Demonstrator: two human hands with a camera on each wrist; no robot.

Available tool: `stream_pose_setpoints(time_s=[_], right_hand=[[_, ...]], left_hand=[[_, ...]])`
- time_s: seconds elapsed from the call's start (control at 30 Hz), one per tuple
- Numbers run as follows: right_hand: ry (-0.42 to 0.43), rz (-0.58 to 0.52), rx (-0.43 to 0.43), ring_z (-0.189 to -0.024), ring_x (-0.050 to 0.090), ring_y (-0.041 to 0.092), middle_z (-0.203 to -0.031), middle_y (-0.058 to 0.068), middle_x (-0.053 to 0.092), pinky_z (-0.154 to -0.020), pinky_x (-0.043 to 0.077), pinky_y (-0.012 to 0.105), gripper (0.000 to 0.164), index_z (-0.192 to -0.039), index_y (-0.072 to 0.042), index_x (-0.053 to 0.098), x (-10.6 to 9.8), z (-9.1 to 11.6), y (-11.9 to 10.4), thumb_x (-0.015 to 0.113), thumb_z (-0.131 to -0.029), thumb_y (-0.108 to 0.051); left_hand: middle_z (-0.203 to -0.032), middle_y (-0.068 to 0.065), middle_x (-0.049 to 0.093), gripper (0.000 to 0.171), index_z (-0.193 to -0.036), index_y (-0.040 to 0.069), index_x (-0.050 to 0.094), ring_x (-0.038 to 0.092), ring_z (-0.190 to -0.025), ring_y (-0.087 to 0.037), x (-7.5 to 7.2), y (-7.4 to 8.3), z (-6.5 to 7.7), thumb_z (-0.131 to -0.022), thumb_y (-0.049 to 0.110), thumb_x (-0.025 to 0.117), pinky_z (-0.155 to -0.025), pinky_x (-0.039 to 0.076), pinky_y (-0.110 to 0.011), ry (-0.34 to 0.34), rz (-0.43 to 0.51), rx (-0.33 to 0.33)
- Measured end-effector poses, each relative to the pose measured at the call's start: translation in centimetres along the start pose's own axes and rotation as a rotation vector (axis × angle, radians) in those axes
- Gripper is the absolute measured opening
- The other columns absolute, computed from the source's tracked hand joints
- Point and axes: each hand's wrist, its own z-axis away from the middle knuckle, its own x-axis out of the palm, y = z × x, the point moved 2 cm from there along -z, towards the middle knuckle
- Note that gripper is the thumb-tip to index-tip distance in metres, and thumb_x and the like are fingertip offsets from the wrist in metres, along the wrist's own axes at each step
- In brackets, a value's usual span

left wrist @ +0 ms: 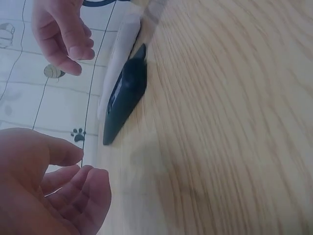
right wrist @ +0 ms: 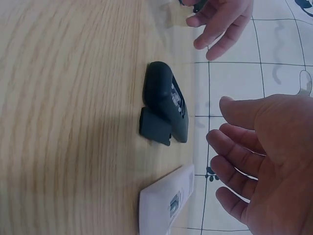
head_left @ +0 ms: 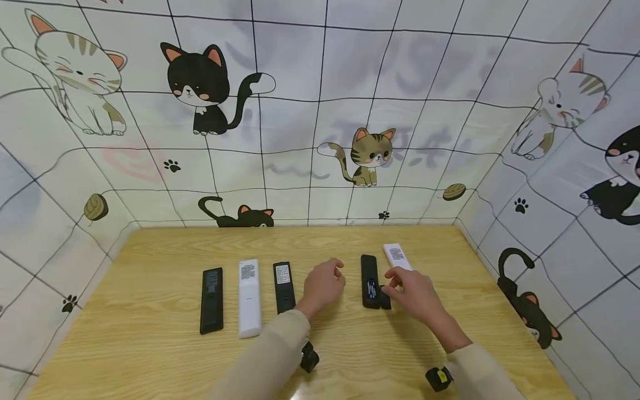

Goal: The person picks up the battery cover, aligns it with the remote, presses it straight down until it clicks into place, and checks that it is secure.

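Observation:
A black remote control (head_left: 369, 269) lies face down on the right part of the table, its battery compartment uncovered and batteries (head_left: 371, 289) showing inside. Against its near right side rests the loose black battery cover (right wrist: 155, 127). My right hand (head_left: 415, 296) hovers beside the cover, fingers loosely bent and holding nothing in the right wrist view. To the left of this remote, my left hand (head_left: 322, 284) is held above the table with relaxed, empty fingers. Partly behind the right hand lies a white remote control (head_left: 397, 254) with a printed label.
On the left side of the wooden table (head_left: 160, 311) lie a black remote (head_left: 212, 300), a white remote (head_left: 249, 300) and a labelled black remote (head_left: 283, 286), partly covered by the left arm. A cat-patterned cloth (head_left: 290, 122) surrounds the table's back and sides.

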Motion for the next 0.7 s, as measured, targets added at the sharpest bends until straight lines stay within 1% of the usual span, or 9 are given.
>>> stream_pose_setpoints(time_s=[0.13, 0.23, 0.3, 0.47, 0.6, 0.7], right_hand=[[0.004, 0.01, 0.002, -0.084, 0.064, 0.022, -0.085, -0.003, 0.07, -0.074, 0.046, 0.043, 0.031, -0.112, -0.007, 0.066, -0.2, 0.5, 0.5, 0.073, -0.088, -0.026], [0.01, 0.036, 0.005, -0.081, 0.063, 0.022, -0.086, -0.002, 0.071, -0.071, 0.044, 0.041, 0.031, -0.111, -0.007, 0.067, -0.3, 0.7, 1.1, 0.073, -0.087, -0.026], [0.009, 0.059, 0.015, -0.082, 0.063, 0.022, -0.088, 0.0, 0.072, -0.071, 0.045, 0.042, 0.031, -0.111, -0.008, 0.067, -0.2, 0.8, 1.5, 0.073, -0.087, -0.027], [-0.014, 0.133, 0.045, -0.091, 0.064, 0.027, -0.094, 0.003, 0.072, -0.078, 0.046, 0.05, 0.034, -0.112, -0.01, 0.069, 0.2, 0.9, 2.2, 0.075, -0.084, -0.029], [-0.024, 0.193, 0.045, -0.095, 0.063, 0.03, -0.097, 0.004, 0.072, -0.081, 0.046, 0.052, 0.038, -0.116, -0.012, 0.069, 0.7, 0.8, 2.4, 0.077, -0.083, -0.03], [-0.013, 0.235, 0.026, -0.097, 0.063, 0.031, -0.097, 0.004, 0.072, -0.084, 0.046, 0.053, 0.04, -0.116, -0.013, 0.069, 1.1, 0.7, 2.5, 0.077, -0.082, -0.032]], left_hand=[[-0.099, -0.002, 0.067, 0.03, -0.122, 0.011, 0.063, 0.056, -0.07, -0.012, 0.8, 0.9, -0.3, -0.093, 0.017, 0.061, -0.06, 0.045, -0.027, -0.036, 0.009, -0.009], [-0.1, -0.002, 0.068, 0.029, -0.122, 0.011, 0.063, 0.058, -0.073, -0.012, 1.5, 1.4, -0.4, -0.093, 0.017, 0.061, -0.061, 0.046, -0.028, -0.049, 0.016, -0.012], [-0.1, -0.002, 0.068, 0.029, -0.121, 0.011, 0.063, 0.059, -0.075, -0.012, 2.0, 1.8, -0.5, -0.093, 0.017, 0.061, -0.062, 0.046, -0.028, -0.049, 0.023, -0.016], [-0.102, -0.004, 0.069, 0.032, -0.123, 0.01, 0.063, 0.063, -0.081, -0.016, 3.4, 2.9, -0.8, -0.094, 0.022, 0.063, -0.064, 0.049, -0.031, -0.028, 0.006, -0.02], [-0.114, -0.007, 0.068, 0.039, -0.129, 0.011, 0.06, 0.067, -0.094, -0.02, 4.5, 3.8, -1.0, -0.095, 0.029, 0.063, -0.073, 0.053, -0.036, 0.002, -0.035, -0.05], [-0.124, -0.011, 0.064, 0.048, -0.134, 0.011, 0.055, 0.066, -0.103, -0.026, 5.3, 4.4, -1.2, -0.093, 0.035, 0.065, -0.08, 0.054, -0.042, 0.019, -0.069, -0.083]])
